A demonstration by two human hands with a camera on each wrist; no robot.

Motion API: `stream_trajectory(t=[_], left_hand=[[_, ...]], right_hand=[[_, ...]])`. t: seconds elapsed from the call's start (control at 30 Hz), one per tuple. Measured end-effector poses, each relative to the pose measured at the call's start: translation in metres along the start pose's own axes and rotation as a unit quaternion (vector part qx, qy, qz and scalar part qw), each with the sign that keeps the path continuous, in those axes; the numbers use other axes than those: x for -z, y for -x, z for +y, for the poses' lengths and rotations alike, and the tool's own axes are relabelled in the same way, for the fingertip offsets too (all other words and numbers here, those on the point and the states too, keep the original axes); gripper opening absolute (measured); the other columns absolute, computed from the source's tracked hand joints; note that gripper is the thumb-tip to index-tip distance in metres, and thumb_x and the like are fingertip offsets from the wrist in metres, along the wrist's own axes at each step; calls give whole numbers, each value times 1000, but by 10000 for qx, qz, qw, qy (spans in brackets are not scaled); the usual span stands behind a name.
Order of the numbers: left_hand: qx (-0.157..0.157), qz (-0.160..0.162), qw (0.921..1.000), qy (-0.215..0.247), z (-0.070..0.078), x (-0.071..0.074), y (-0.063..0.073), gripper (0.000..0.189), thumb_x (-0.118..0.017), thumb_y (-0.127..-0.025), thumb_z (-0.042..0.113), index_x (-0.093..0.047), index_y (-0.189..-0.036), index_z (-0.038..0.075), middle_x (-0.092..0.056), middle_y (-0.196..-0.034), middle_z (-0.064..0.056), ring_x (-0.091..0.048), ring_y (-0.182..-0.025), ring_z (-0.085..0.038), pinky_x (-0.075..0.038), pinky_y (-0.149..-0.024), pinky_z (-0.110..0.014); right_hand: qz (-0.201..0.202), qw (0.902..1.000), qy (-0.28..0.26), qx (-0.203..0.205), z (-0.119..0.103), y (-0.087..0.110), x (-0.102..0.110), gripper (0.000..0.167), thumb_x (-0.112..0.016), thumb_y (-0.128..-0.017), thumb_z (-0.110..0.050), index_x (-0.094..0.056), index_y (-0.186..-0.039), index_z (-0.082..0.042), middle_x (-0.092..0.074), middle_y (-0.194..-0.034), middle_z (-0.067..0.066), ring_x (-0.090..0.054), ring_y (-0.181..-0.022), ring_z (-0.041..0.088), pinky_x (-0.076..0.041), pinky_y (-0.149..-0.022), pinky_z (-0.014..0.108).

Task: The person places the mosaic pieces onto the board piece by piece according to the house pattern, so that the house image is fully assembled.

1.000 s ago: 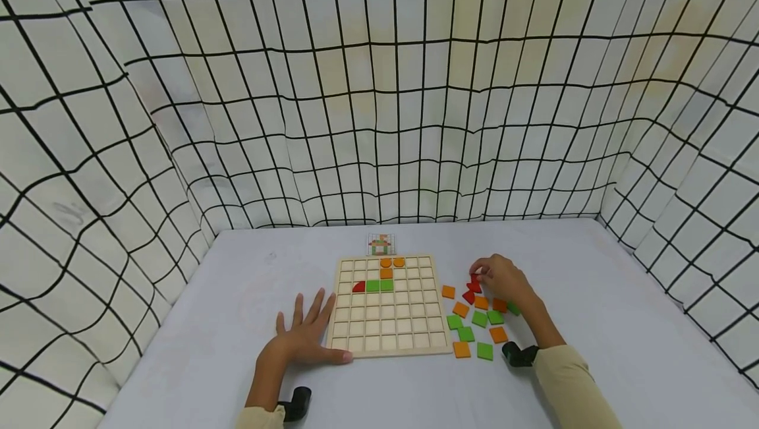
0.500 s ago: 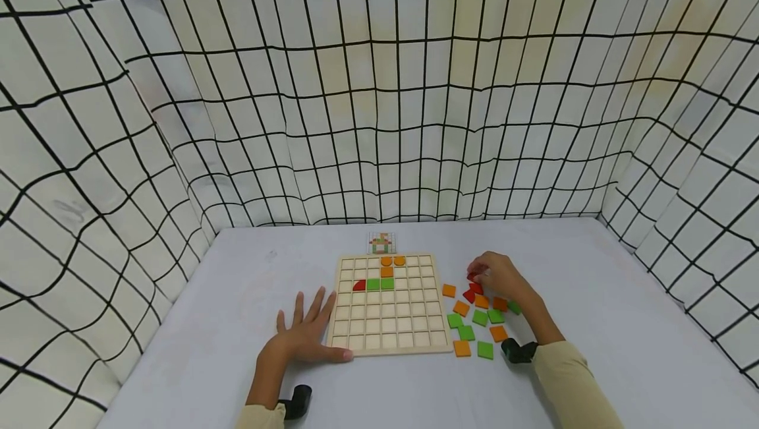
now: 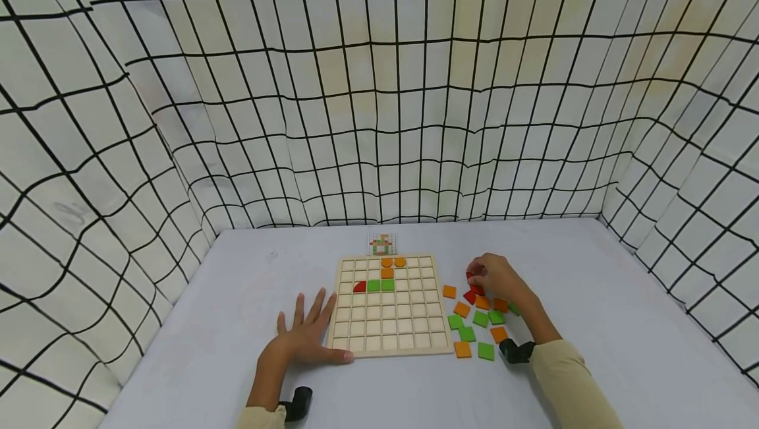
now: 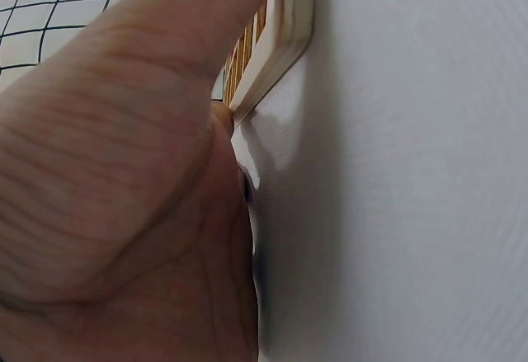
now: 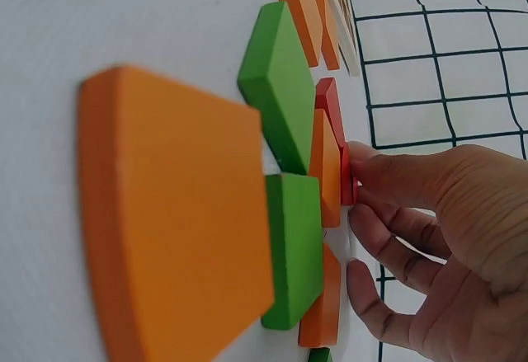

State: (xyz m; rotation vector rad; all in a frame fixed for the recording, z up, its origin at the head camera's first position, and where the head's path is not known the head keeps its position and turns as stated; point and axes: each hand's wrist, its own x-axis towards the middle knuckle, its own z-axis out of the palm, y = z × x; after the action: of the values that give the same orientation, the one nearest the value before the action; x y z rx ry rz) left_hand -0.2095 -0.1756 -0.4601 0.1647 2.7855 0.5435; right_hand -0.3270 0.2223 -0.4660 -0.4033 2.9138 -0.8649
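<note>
My left hand [image 3: 305, 339] lies with fingers spread at the left edge of a wooden grid board [image 3: 396, 329], its thumb along the near-left corner. The left wrist view shows the palm close up beside the board's pale edge [image 4: 299, 28]. To the right of the board, my right hand [image 3: 501, 281] pinches a red wooden piece [image 3: 470, 275] between thumb and fingertips, low over more red pieces [image 3: 470, 297]. The held piece is mostly hidden by the fingers. On the board sit one red curved piece [image 3: 360, 287], two green squares [image 3: 373, 286], an orange square [image 3: 387, 273] and two orange discs [image 3: 400, 262].
Loose orange squares [image 3: 462, 310] and green squares [image 3: 467, 334] lie scattered between the board and my right forearm. A small pattern card [image 3: 382, 244] lies beyond the board's far edge. White walls with a black grid [image 3: 403, 113] stand around the white table [image 3: 196, 350].
My right hand shifts slightly among the red pieces, lifting one a little and then lowering back close to them. The left hand and the pieces on the board stay put.
</note>
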Motion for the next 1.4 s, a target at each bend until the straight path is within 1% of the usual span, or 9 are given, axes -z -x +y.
stream_trajectory(t=[0.2, 0.33, 0.37, 0.53, 0.7, 0.87, 1.03, 1.2, 1.4], left_hand=[[-41, 0, 10000, -13, 0, 0, 0, 126, -76, -63, 72, -14, -158, 16, 1, -166, -13, 14, -147, -49, 6, -107, -77], [-40, -5, 10000, -5, -1, 0, 0, 126, -76, -63, 72, -14, -158, 16, 1, -166, -13, 14, -147, -49, 6, -107, -77], [-37, -14, 10000, -3, -1, 0, 0, 127, -76, -63, 72, -14, -158, 16, 1, -166, -13, 14, -147, -49, 6, -107, -77], [1, -60, 10000, 41, -1, 1, 1, 127, -76, -63, 72, -14, -158, 16, 2, -166, -13, 15, -147, -48, 7, -107, -76], [-74, -6, 10000, 49, -1, 1, 1, 126, -76, -64, 71, -14, -158, 15, 1, -166, -13, 15, -147, -48, 6, -107, -76], [-54, -35, 10000, 33, -2, 1, 2, 126, -76, -64, 71, -14, -158, 15, 1, -166, -13, 15, -148, -48, 6, -107, -76], [-51, -29, 10000, 69, -2, 0, 1, 126, -76, -64, 71, -13, -158, 16, 1, -166, -13, 16, -147, -48, 6, -107, -76], [-24, -47, 10000, 29, -2, 0, 0, 127, -76, -63, 72, -13, -158, 17, 2, -166, -12, 15, -147, -48, 7, -107, -76], [-24, -32, 10000, -9, -3, -1, -1, 127, -75, -63, 73, -13, -158, 17, 2, -166, -12, 15, -147, -48, 6, -107, -77]], right_hand=[[-14, 10000, -32, -56, -4, 1, 0, 19, -74, -87, -17, -70, -102, -6, -65, -93, 6, -57, -83, 18, -56, -81, 36], [-8, 9999, 132, -31, -4, 1, 0, 21, -75, -87, -21, -69, -101, -7, -66, -94, 5, -59, -84, 17, -56, -82, 38], [-12, 9998, 167, -89, -3, 0, -1, 22, -75, -87, -22, -69, -101, -8, -67, -94, 4, -59, -84, 17, -56, -82, 38], [-27, 9986, 512, -160, -1, -1, -3, 27, -77, -85, -30, -68, -101, -10, -67, -93, 0, -57, -80, 14, -54, -76, 36], [98, 9975, 695, -18, -5, -1, -2, 29, -76, -85, -31, -68, -102, -9, -66, -88, 0, -56, -75, 13, -53, -70, 32], [225, 9970, 664, 320, -17, -1, -3, 27, -76, -86, -29, -68, -101, -8, -67, -86, 1, -57, -72, 12, -50, -62, 27], [308, 9966, 528, 549, -33, -5, -7, 26, -76, -86, -31, -69, -101, -11, -66, -87, 0, -58, -74, 12, -49, -61, 26], [231, 9963, 447, 691, -48, -9, -13, 25, -76, -86, -32, -68, -100, -12, -65, -86, -2, -57, -72, 10, -48, -59, 25], [108, 9951, 419, 891, -68, -15, -22, 20, -76, -86, -31, -68, -95, -15, -65, -84, -4, -56, -69, 8, -47, -57, 25]])
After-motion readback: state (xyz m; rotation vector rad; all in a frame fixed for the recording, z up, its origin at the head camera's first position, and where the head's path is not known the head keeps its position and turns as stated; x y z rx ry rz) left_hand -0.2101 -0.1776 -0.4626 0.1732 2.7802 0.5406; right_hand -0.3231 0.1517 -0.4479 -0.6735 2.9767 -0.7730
